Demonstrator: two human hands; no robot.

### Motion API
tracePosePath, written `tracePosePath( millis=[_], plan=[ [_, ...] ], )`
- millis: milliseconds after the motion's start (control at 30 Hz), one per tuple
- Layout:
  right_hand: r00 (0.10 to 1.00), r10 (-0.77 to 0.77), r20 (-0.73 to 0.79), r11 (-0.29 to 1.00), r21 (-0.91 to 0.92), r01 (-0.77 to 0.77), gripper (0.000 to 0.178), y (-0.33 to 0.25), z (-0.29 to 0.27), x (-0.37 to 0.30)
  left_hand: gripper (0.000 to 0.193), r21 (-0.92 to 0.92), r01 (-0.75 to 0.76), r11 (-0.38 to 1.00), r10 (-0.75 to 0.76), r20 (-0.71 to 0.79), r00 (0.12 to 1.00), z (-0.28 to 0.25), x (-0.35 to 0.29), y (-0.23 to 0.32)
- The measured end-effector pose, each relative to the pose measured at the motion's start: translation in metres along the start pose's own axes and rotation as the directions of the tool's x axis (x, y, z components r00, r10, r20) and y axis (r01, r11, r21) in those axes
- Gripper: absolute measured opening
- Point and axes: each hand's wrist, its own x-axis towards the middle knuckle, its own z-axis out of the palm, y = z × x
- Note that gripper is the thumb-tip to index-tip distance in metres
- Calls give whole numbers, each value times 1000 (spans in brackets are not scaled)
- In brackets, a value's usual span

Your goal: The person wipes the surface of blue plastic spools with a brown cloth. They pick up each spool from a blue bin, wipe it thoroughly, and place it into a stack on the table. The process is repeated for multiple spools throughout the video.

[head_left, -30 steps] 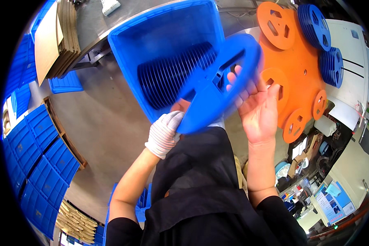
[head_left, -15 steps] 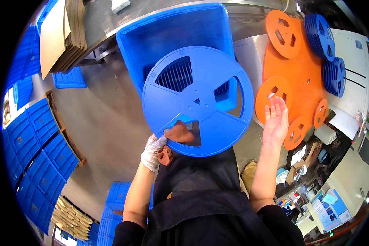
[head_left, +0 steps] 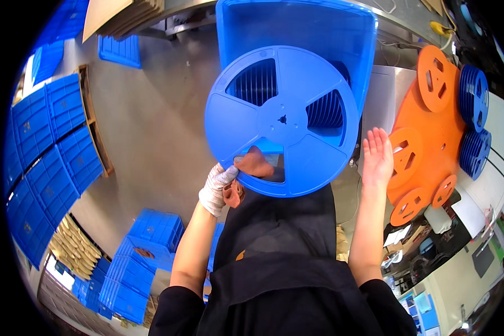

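Note:
My left hand (head_left: 214,190), in a whitish glove, is closed on the lower left rim of a large blue plastic reel (head_left: 266,127). A reddish-brown cloth (head_left: 255,163) is pinched there too, passing through the reel's lower window, with a bunched part below the fingers. The reel's round face is toward me, showing a central hole and large cut-out windows. My bare right hand (head_left: 378,159) is raised to the right of the reel, open and apart from it, palm showing. Behind the reel is a deep blue bin (head_left: 297,25); stacked reels (head_left: 255,82) show through the windows.
On the right stands an orange board (head_left: 431,148) with orange slotted discs (head_left: 435,78) and blue reel stacks (head_left: 473,98). Blue crates (head_left: 45,145) are stacked on a pallet at left. Flat cardboard (head_left: 131,17) lies at the upper left, beside a metal table edge.
The view has swung left, so the bin and orange board sit farther right. My left hand keeps hold of the reel and cloth. My right hand stays raised and open.

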Motion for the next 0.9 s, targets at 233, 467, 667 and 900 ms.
tracePosePath(
  millis=[233,467,667,900],
  plan=[
    [933,87,350,715,-673,186,39,133,60,57,21,611,-112,783,340,-271,901,7,-45,27],
    [420,180,890,-54,-417,907,61,234,170,66,24,918,-94,385,561,-152,814,1,-91,15],
    [316,640,700,-393,-55,918,66,256,216,56,24,842,-96,532,576,-277,769,1,-81,-5],
    [423,498,757,-468,-177,866,65,266,151,85,18,991,7,132,754,-105,649,25,-9,-6]
  ],
)
